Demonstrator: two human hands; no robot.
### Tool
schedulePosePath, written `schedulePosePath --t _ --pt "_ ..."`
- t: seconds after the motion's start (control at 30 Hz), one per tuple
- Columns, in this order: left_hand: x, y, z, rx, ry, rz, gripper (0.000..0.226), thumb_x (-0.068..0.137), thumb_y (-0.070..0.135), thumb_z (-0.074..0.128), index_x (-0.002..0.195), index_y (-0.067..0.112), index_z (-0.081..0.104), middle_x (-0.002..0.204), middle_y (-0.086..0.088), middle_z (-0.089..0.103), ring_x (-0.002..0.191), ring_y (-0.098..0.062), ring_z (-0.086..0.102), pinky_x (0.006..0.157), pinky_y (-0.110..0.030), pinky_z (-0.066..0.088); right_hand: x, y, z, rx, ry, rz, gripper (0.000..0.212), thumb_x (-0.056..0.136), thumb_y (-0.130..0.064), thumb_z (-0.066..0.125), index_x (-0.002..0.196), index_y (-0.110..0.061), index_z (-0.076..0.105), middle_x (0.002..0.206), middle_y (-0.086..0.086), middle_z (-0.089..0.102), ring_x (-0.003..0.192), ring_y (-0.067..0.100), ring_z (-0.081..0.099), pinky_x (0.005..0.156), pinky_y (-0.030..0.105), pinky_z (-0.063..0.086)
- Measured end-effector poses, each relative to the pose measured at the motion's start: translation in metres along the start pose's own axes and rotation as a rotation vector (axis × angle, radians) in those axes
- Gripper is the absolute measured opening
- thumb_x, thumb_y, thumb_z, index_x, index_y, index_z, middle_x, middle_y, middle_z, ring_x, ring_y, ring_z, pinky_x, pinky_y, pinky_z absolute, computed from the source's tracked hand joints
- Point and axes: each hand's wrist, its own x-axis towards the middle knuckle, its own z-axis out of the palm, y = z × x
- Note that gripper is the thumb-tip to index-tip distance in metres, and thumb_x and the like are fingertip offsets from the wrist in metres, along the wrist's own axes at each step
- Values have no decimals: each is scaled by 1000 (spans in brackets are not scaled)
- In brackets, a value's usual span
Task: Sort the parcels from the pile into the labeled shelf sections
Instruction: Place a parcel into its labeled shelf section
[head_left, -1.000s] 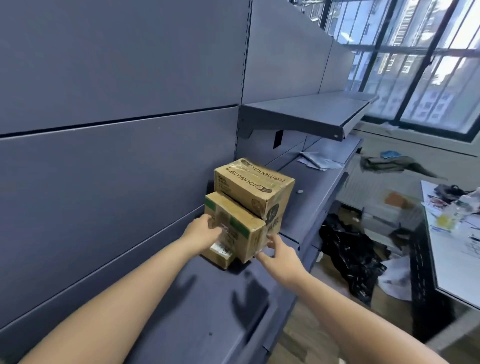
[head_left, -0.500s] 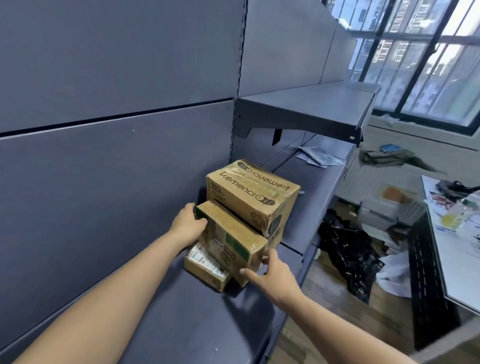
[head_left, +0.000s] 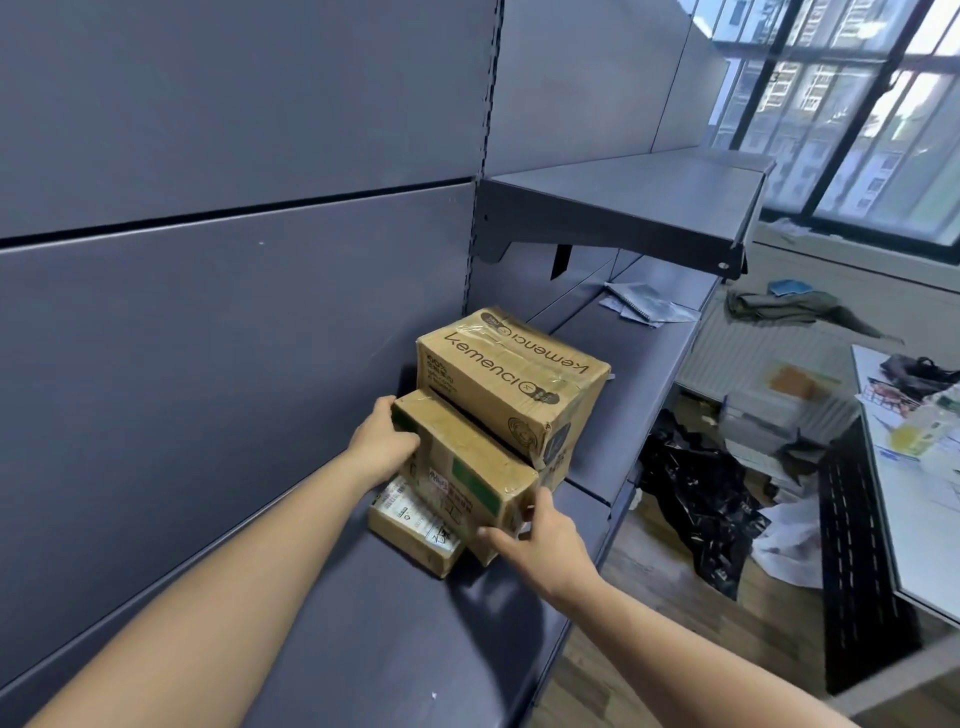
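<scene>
On the dark grey shelf (head_left: 395, 639) stand three cardboard parcels. A big box printed "kemenci" (head_left: 511, 384) is furthest. In front of it a smaller taped box with a green stripe (head_left: 467, 467) rests on a flat parcel with a white label (head_left: 410, 530). My left hand (head_left: 382, 447) grips the green-striped box at its far left corner. My right hand (head_left: 540, 535) holds its near right corner, fingers on the front face.
A second shelf board (head_left: 649, 208) juts out above and further right. Papers (head_left: 641, 306) lie further along the lower shelf. Black plastic bags (head_left: 696, 499), boxes and clutter cover the floor on the right, next to a white table (head_left: 919, 499). Windows at the back.
The view has dropped closer to the shelf. Both hands have stayed on the green-striped box, which has settled lower on the flat labelled parcel; more of that parcel shows.
</scene>
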Motion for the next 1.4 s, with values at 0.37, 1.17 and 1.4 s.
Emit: schedulePosePath --t 0.37,1.17,1.4 --pt "-30 5 -14 -23 87 39 61 90 8 52 146 20 31 135 -7 50 118 -24 49 88 -34 45 -10 -2 -17 46 -43 -88 68 84 -59 62 134 -18 40 129 6 58 112 23 59 89 33 51" --pt "-197 -4 12 -211 403 -73 52 83 3 54 131 22 45 125 9 54 108 -17 54 82 -32 48 -59 19 -54 315 -148 -228 50 101 -46 37 148 -31 36 139 0 54 127 23 48 101 31 37" --pt "-238 -14 27 -388 372 -84 74 69 11 72 129 41 42 133 -6 50 116 -22 54 80 -29 47 -74 24 -56 318 -158 -235 46 101 -46 35 142 -26 39 134 6 56 122 27 51 100 36 39"
